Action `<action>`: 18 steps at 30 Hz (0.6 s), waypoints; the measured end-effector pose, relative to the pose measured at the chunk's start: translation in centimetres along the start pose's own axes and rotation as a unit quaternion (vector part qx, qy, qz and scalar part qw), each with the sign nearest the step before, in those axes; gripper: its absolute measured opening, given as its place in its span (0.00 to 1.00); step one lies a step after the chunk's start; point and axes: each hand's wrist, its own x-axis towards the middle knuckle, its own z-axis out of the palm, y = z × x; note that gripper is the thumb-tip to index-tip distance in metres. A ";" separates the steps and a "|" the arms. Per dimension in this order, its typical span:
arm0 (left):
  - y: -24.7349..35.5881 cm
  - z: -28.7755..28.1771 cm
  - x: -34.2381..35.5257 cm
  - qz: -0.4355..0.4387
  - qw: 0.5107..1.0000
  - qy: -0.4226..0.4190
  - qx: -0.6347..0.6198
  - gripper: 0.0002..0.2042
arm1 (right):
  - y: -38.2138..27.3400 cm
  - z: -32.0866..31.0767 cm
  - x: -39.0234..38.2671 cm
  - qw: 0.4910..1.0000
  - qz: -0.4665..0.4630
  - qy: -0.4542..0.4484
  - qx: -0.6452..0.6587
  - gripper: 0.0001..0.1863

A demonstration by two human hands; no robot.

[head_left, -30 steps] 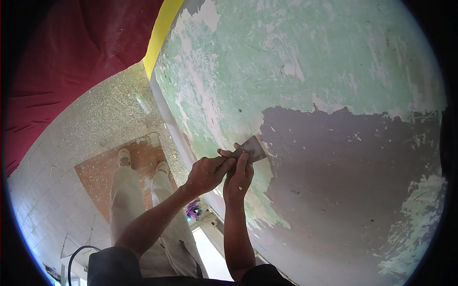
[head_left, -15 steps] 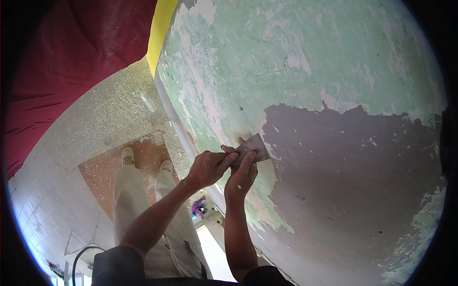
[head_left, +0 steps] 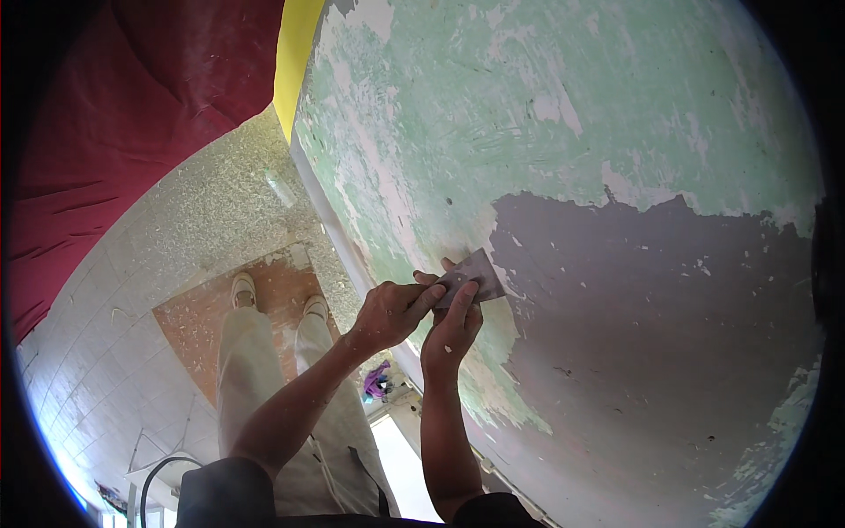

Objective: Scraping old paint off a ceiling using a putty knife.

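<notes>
Both hands are on a scraper (head_left: 482, 268) with a flat, wide grey metal blade. My left hand (head_left: 389, 315) is closed around its handle end, which the fingers mostly hide. With the thumb laid on the blade and the fingers behind it, my right hand (head_left: 451, 339) grips it from below. The blade's far edge lies at the wall, at the ragged border between flaking pale green paint (head_left: 493, 114) and a bare grey-mauve patch (head_left: 616, 299). Whether the edge presses on the surface cannot be made out.
Paint flakes cover the floor (head_left: 220, 194) along the wall. I stand on a brown board (head_left: 194, 330). Dark red cloth (head_left: 150, 106) hangs at the far left beside a yellow strip (head_left: 295, 62). A purple item (head_left: 377, 380) lies near the wall's foot, and a dark hose (head_left: 150, 480) curves at lower left.
The whole view has shifted slightly, so hands, scraper and wall appear a little farther right. Both hands keep the same hold on the scraper, at nearly the same spot on the wall.
</notes>
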 end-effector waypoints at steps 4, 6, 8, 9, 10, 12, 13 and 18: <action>0.3 0.2 -0.1 0.010 1.000 -0.001 -0.001 0.19 | 0.1 -0.4 0.1 1.000 -0.007 0.006 0.007 0.33; -0.2 0.4 -0.6 -0.009 1.000 0.019 -0.009 0.17 | 0.0 -0.2 -0.3 1.000 0.012 -0.004 -0.002 0.32; -0.1 0.4 -1.2 0.001 1.000 0.023 -0.013 0.17 | 0.1 0.0 -0.7 1.000 0.005 0.004 0.008 0.31; 0.0 0.4 -1.3 0.002 0.999 0.030 -0.019 0.17 | 0.1 0.0 -0.8 1.000 0.007 0.008 0.015 0.29; 0.2 0.3 -1.6 0.007 0.999 0.031 -0.014 0.17 | 0.0 -0.1 -1.1 1.000 0.003 0.008 0.021 0.29; 0.5 0.1 -2.0 -0.020 1.000 0.006 -0.018 0.17 | -0.4 -0.4 -1.5 1.000 -0.004 -0.016 -0.009 0.31; 0.5 0.1 -2.2 -0.014 0.999 0.012 -0.030 0.18 | -0.4 -0.4 -1.8 1.000 -0.008 -0.017 -0.003 0.31; 1.3 -0.3 -3.3 -0.033 0.999 0.003 -0.029 0.21 | -0.1 -0.4 -2.7 0.999 -0.033 -0.010 -0.006 0.29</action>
